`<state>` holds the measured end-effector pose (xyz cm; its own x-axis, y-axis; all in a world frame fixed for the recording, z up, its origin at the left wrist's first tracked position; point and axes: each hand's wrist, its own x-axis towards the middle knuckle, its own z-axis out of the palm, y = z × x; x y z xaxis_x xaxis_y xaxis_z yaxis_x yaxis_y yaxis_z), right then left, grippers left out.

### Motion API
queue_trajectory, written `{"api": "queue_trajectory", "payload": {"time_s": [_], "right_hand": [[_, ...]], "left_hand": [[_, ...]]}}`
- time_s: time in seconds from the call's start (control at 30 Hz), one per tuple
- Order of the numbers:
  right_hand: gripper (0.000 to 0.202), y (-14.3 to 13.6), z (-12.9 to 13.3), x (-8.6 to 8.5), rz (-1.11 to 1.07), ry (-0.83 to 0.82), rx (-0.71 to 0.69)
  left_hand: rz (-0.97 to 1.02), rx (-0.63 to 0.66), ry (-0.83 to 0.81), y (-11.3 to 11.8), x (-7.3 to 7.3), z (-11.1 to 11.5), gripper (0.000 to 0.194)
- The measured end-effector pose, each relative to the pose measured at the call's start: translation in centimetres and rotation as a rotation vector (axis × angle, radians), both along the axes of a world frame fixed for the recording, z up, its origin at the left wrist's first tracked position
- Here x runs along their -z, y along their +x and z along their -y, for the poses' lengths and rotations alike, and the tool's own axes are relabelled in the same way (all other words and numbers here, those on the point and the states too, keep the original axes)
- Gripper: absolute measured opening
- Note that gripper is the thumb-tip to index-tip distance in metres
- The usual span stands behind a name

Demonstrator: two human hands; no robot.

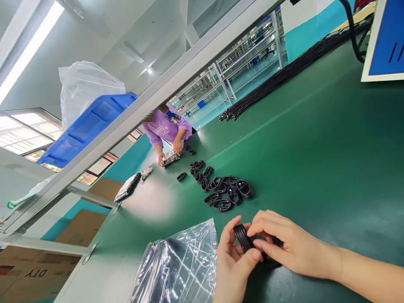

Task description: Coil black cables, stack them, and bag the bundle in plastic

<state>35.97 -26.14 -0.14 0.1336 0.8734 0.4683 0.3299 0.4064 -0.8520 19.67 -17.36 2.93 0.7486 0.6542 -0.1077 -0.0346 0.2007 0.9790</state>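
A coiled black cable [242, 236] is held between both hands at the bottom of the head view. My left hand [232, 263] is closed around its near side, thumb and fingers curled on the coil. From the right, my right hand [284, 242] pinches the coil's other side with thumb and fingertips; part of the cable is hidden under it. Just left of my hands lies a clear plastic bag [186, 263] with dark contents. Beyond them, several more coiled black cables [223, 205] are grouped on the green table [293, 168].
A co-worker in a purple shirt [167, 128] handles a filled bag [171, 159] at the table's far end. Another bag [128, 187] lies by the left edge. Long black cables [284, 69] stretch along the right side, near a blue box [386, 42]. A blue bin [91, 126] sits on the overhead rail.
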Motion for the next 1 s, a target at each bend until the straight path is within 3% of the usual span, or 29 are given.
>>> {"api": "queue_trajectory", "payload": {"time_s": [0.13, 0.37, 0.6, 0.73, 1.0], "right_hand": [[0.009, -0.3, -0.2, 0.1, -0.132, -0.127, -0.128], [0.016, -0.1, -0.4, 0.1, -0.264, -0.178, -0.238], [0.026, 0.1, -0.2, -1.3, -0.796, -0.229, -0.542], [0.026, 0.2, -0.2, -1.3, -0.765, -0.247, -0.587], [0.031, 0.5, 0.1, -2.1, -0.53, -0.25, -0.543]], "left_hand": [[-0.011, 0.032, -0.025, 0.3, -0.1, 0.5, 0.062], [-0.139, -0.008, -0.013, -0.1, -0.6, 0.3, 0.054], [-0.094, 0.066, -0.036, -0.5, -1.0, -0.5, 0.052], [-0.004, 0.105, -0.082, -0.7, -0.4, -0.7, 0.05], [0.272, 0.263, -0.202, -0.7, 0.7, -0.5, 0.049]]}}
